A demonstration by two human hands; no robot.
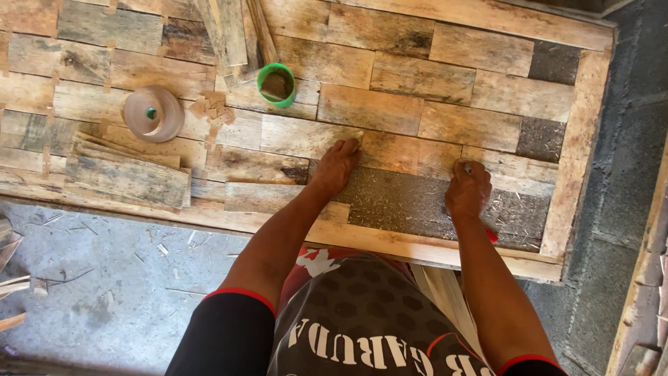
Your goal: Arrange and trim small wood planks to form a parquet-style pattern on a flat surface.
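Panel of patchwork wood strips, framed in pale timber, filling most of the view from nine to three o'clock. Loose offcut boards stacked at nine, apparently kept within reach. Left hand pressed flat, fingers loose, at centre, probably steadying a strip. Right hand clenched at four o'clock around a small tool, mostly hidden. Round spool at ten. Green cup at twelve, holding something brownish.

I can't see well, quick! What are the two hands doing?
Left hand: open, pressing flat on a wooden plank.
Right hand: closed around a small tool, too hidden to identify.
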